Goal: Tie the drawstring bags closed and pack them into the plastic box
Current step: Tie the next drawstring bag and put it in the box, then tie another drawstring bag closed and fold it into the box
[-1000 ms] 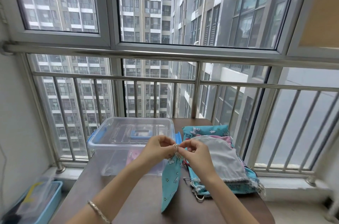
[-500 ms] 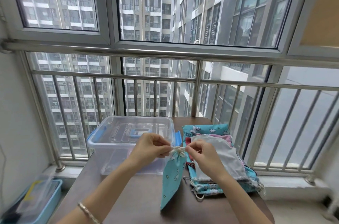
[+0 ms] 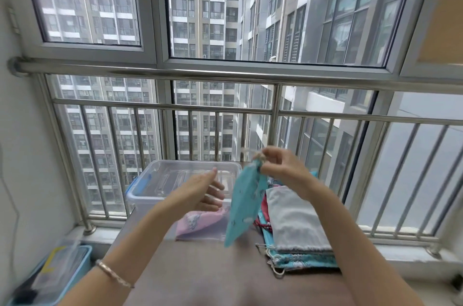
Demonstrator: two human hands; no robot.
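Note:
A teal patterned drawstring bag (image 3: 244,205) hangs by its tied top from my right hand (image 3: 280,167), which pinches the cord above the table. Left of it, my left hand (image 3: 203,193) is open with fingers spread, in front of the clear plastic box (image 3: 150,180). A pink bag (image 3: 198,224) lies inside the box at its near side. A stack of more bags sits at the right of the table, with a grey bag (image 3: 295,223) on top and teal ones beneath.
The brown table (image 3: 200,273) stands against a steel railing (image 3: 225,107) and windows. A blue bin (image 3: 62,273) with clutter sits on the floor at the lower left. A white wall runs along the left.
My left hand has let go of the cord and opened. My right hand has lifted the teal bag up and to the right. The view has moved closer to the table.

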